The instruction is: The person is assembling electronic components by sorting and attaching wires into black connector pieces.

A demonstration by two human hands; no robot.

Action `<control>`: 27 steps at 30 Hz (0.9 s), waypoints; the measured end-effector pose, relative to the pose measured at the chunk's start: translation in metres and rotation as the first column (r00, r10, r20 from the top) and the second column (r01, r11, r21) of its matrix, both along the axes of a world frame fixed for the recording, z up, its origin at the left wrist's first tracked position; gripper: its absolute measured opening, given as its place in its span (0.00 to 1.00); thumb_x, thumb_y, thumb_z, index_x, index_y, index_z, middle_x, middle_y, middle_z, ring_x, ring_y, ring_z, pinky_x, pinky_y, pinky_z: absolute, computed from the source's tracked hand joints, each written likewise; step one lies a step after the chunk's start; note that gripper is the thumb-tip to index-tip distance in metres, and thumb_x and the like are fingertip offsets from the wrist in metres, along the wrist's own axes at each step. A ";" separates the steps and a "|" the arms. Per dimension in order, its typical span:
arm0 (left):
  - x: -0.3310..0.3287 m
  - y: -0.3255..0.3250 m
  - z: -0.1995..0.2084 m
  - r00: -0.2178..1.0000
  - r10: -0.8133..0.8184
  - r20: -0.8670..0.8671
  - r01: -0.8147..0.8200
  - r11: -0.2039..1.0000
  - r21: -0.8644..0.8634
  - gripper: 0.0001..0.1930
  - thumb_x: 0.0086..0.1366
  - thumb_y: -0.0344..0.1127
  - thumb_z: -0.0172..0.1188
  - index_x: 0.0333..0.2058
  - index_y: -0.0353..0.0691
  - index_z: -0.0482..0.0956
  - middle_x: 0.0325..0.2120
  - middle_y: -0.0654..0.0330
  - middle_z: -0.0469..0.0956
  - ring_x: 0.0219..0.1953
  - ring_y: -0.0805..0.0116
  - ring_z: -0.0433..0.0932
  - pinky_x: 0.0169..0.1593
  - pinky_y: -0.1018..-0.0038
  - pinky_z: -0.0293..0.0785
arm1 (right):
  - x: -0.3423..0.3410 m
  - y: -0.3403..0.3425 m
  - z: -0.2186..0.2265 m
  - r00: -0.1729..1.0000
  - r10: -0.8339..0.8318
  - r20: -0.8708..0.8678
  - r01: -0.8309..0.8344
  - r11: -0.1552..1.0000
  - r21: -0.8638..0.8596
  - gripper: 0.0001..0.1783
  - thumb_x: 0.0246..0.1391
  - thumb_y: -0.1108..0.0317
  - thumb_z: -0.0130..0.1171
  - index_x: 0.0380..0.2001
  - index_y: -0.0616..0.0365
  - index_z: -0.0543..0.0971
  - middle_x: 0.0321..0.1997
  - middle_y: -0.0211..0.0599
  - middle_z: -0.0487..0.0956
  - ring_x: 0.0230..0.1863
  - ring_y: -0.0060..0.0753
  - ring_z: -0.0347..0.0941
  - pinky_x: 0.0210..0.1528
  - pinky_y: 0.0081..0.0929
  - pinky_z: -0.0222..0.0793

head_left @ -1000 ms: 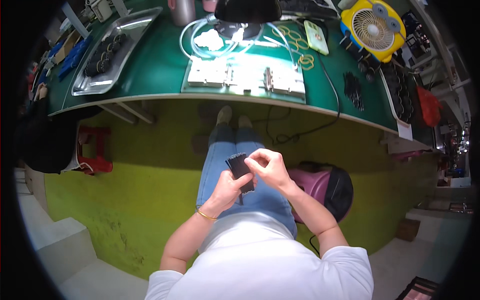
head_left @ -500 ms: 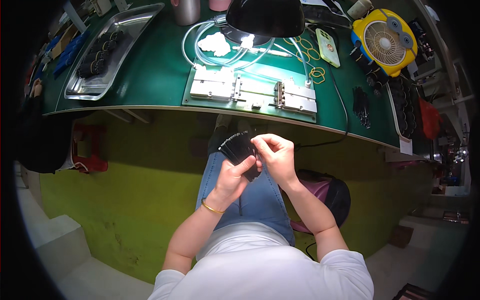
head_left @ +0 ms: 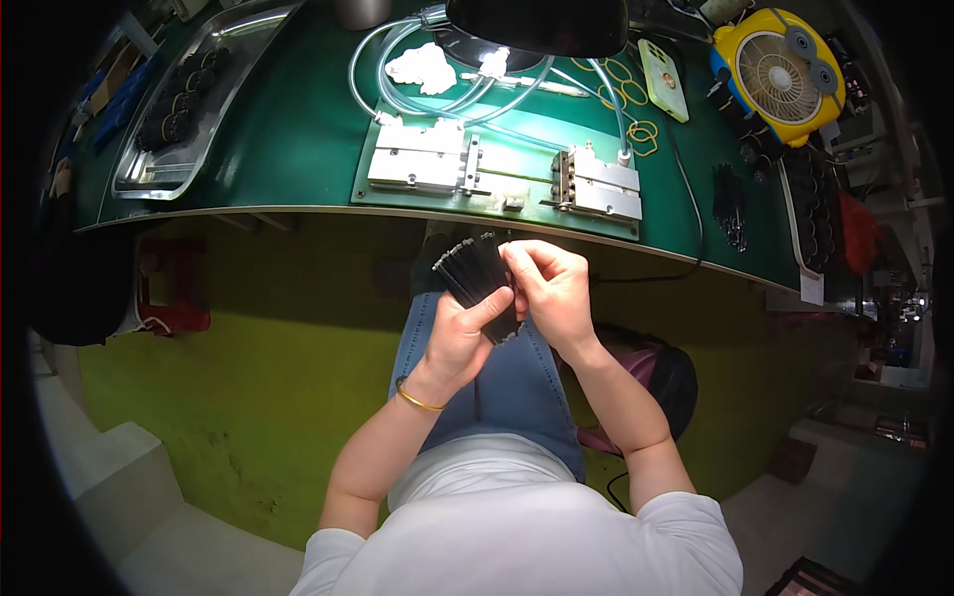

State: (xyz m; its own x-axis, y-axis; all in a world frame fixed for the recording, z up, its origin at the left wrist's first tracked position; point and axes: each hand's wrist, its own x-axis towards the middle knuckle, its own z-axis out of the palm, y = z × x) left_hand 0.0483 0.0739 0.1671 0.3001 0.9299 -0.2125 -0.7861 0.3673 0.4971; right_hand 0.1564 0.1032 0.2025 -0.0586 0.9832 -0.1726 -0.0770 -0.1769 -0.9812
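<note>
My left hand (head_left: 462,333) is closed around a fanned bundle of thin black strips (head_left: 471,271) with pale tips, the thumb lying across them. The bundle is held above my lap, just short of the table's front edge. At its right side my right hand (head_left: 553,288) is pinched, thumb against forefinger. A thin dark tip shows just above those fingers, apparently a single black strip at the bundle's edge; my fingers hide most of it.
Beyond my hands, a metal clamping fixture (head_left: 422,159) with clear air hoses stands on the green table (head_left: 288,149) under a black lamp (head_left: 537,25). Left is a steel tray (head_left: 159,184) of black bundles. Right are a phone (head_left: 663,81), a yellow fan (head_left: 778,74) and loose black strips (head_left: 730,209).
The view has shifted slightly, so the table's things sit a little differently. My right hand stays pinched at the bundle's right edge. The left hand keeps its grip, and the strips show more distinctly.
</note>
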 end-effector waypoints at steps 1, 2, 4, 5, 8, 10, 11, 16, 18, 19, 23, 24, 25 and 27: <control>0.000 0.003 0.001 1.000 0.010 0.001 -0.010 1.000 0.006 0.09 0.57 0.28 0.54 0.37 0.34 0.70 0.28 0.61 0.71 0.30 0.72 0.71 0.37 0.76 0.69 | 0.000 0.002 0.000 1.000 0.004 0.013 -0.004 1.000 0.019 0.08 0.52 0.69 0.51 0.28 0.64 0.76 0.15 0.26 0.70 0.12 0.10 0.60 0.12 0.09 0.56; 0.001 0.006 0.002 1.000 0.019 0.002 -0.019 1.000 0.012 0.09 0.57 0.28 0.54 0.37 0.34 0.70 0.28 0.61 0.71 0.30 0.72 0.71 0.37 0.76 0.69 | -0.001 0.004 0.000 1.000 0.001 0.013 -0.001 1.000 0.018 0.08 0.52 0.69 0.51 0.28 0.64 0.76 0.15 0.26 0.70 0.12 0.10 0.60 0.12 0.09 0.56; 0.002 0.009 0.005 1.000 0.025 0.002 -0.025 1.000 0.016 0.09 0.57 0.27 0.54 0.37 0.34 0.70 0.28 0.61 0.71 0.30 0.72 0.71 0.37 0.77 0.69 | -0.002 0.009 0.001 1.000 -0.014 0.010 0.013 0.999 0.039 0.09 0.53 0.69 0.50 0.27 0.64 0.76 0.15 0.26 0.70 0.11 0.10 0.60 0.11 0.09 0.55; 0.004 0.011 0.007 0.999 0.042 0.003 -0.042 0.999 0.008 0.08 0.57 0.27 0.54 0.37 0.34 0.70 0.28 0.61 0.71 0.30 0.72 0.71 0.37 0.77 0.69 | -0.002 0.011 0.001 1.000 -0.021 0.009 0.021 0.999 0.050 0.09 0.53 0.69 0.50 0.27 0.64 0.76 0.15 0.26 0.70 0.11 0.09 0.59 0.11 0.09 0.54; 0.006 0.016 0.012 0.997 0.079 0.005 -0.079 0.997 -0.004 0.08 0.57 0.27 0.53 0.36 0.34 0.70 0.27 0.61 0.71 0.30 0.72 0.71 0.37 0.77 0.69 | -0.003 0.017 0.007 0.999 -0.040 0.013 0.040 0.999 0.033 0.10 0.54 0.68 0.49 0.27 0.64 0.76 0.15 0.25 0.70 0.11 0.09 0.58 0.11 0.09 0.53; 0.006 0.017 0.008 0.997 0.079 0.022 -0.080 0.997 0.012 0.07 0.57 0.26 0.53 0.35 0.34 0.70 0.27 0.61 0.71 0.30 0.73 0.71 0.37 0.77 0.69 | -0.004 0.018 0.007 0.999 -0.050 0.016 0.050 0.998 0.023 0.10 0.54 0.68 0.49 0.27 0.63 0.76 0.15 0.25 0.70 0.11 0.08 0.58 0.11 0.09 0.53; 0.006 0.018 0.007 0.996 0.080 0.031 -0.081 0.996 0.023 0.07 0.57 0.26 0.53 0.35 0.34 0.70 0.27 0.61 0.71 0.30 0.73 0.71 0.37 0.77 0.69 | -0.005 0.019 0.007 0.998 -0.059 0.015 0.059 0.998 0.021 0.10 0.54 0.68 0.49 0.27 0.63 0.76 0.14 0.25 0.69 0.10 0.08 0.58 0.10 0.09 0.53; 0.005 0.019 0.002 0.997 0.075 0.017 -0.076 0.996 0.038 0.06 0.58 0.26 0.52 0.34 0.34 0.70 0.26 0.61 0.71 0.30 0.73 0.71 0.36 0.77 0.69 | -0.008 0.020 0.007 0.997 -0.083 0.008 0.083 0.997 0.010 0.10 0.54 0.68 0.48 0.27 0.64 0.76 0.13 0.24 0.68 0.10 0.09 0.57 0.10 0.09 0.52; 0.005 0.020 0.003 0.997 0.072 0.010 -0.072 0.997 0.040 0.05 0.58 0.26 0.52 0.34 0.34 0.70 0.26 0.61 0.72 0.29 0.73 0.71 0.36 0.77 0.69 | -0.008 0.020 0.006 0.996 -0.086 0.006 0.086 0.996 0.005 0.10 0.54 0.68 0.48 0.27 0.64 0.76 0.12 0.24 0.67 0.10 0.09 0.57 0.10 0.09 0.52; 0.004 0.021 0.003 0.998 0.070 0.006 -0.070 0.997 0.041 0.05 0.58 0.26 0.52 0.34 0.34 0.70 0.26 0.61 0.72 0.29 0.73 0.71 0.36 0.77 0.69 | -0.007 0.021 0.006 0.996 -0.086 -0.005 0.086 0.996 0.008 0.10 0.54 0.68 0.48 0.27 0.64 0.76 0.12 0.24 0.67 0.10 0.09 0.57 0.10 0.09 0.52; 0.005 0.025 0.001 0.999 0.047 0.019 -0.047 0.998 0.033 0.05 0.58 0.27 0.53 0.33 0.34 0.70 0.26 0.61 0.72 0.29 0.73 0.71 0.36 0.77 0.69 | -0.006 0.025 0.004 0.995 -0.094 -0.023 0.094 0.995 0.013 0.10 0.54 0.69 0.48 0.27 0.64 0.76 0.11 0.24 0.67 0.09 0.09 0.57 0.10 0.10 0.51; 0.005 0.028 0.002 0.999 0.046 0.021 -0.047 0.998 0.035 0.05 0.58 0.27 0.53 0.33 0.34 0.70 0.26 0.61 0.72 0.29 0.73 0.71 0.36 0.77 0.69 | -0.007 0.028 0.005 0.995 -0.097 -0.022 0.098 0.995 0.013 0.10 0.54 0.69 0.48 0.27 0.64 0.76 0.11 0.24 0.67 0.09 0.10 0.57 0.10 0.10 0.51; 0.005 0.032 0.004 0.999 0.049 0.022 -0.049 0.998 0.031 0.05 0.57 0.26 0.53 0.33 0.34 0.70 0.26 0.61 0.72 0.29 0.73 0.71 0.36 0.77 0.69 | -0.007 0.032 0.007 0.995 -0.100 -0.021 0.100 0.995 0.017 0.10 0.54 0.69 0.48 0.27 0.64 0.76 0.11 0.24 0.66 0.09 0.10 0.56 0.10 0.10 0.51; 0.005 0.030 0.003 0.998 0.052 0.025 -0.053 0.998 0.017 0.05 0.57 0.26 0.53 0.33 0.34 0.71 0.26 0.61 0.72 0.28 0.73 0.71 0.36 0.78 0.69 | -0.007 0.030 0.005 0.994 -0.105 -0.019 0.105 0.994 0.017 0.10 0.53 0.69 0.49 0.27 0.64 0.76 0.11 0.24 0.66 0.09 0.10 0.56 0.10 0.10 0.51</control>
